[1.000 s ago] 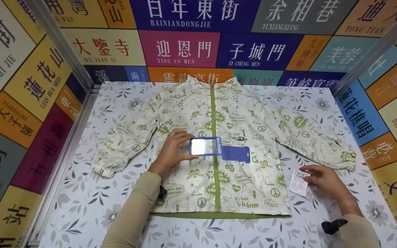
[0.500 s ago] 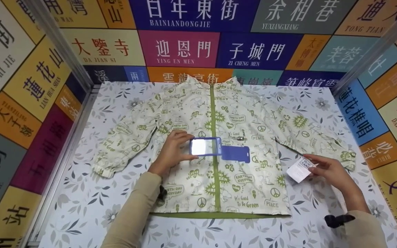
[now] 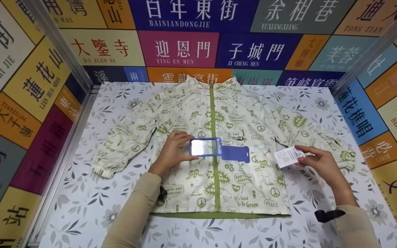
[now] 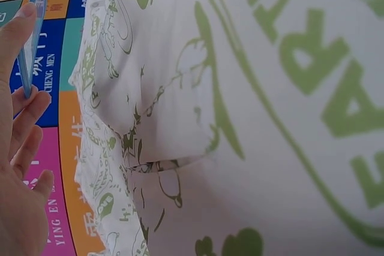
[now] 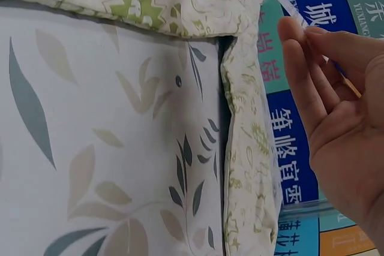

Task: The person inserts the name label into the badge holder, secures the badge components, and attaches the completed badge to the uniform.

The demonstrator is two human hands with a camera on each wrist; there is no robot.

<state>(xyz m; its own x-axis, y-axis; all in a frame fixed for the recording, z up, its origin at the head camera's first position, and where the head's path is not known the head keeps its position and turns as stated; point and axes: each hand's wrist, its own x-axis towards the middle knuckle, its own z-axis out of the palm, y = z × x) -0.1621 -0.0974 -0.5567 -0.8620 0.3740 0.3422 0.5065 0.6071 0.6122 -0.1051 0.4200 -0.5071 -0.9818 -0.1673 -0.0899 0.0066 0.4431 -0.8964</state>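
In the head view my left hand pinches the left end of a purple card holder between thumb and fingers. Its clear window catches a bright glare, and a solid purple piece sticks out to the right. My right hand pinches a white printed card by its right edge, tilted, over the jacket's right side edge. Beneath both lies a cream jacket with green print, front up, sleeves spread. The left wrist view catches the holder's edge between thumb and fingers; the right wrist view shows the card edge-on.
The jacket covers most of a table with a leaf-patterned cover. Panels with Chinese lettering enclose the back and both sides. A small metal zipper pull lies on the jacket's chest.
My right hand has raised the card and brought it leftward, turning it from upright to sideways, nearer the holder. The left hand and the holder have stayed almost still.
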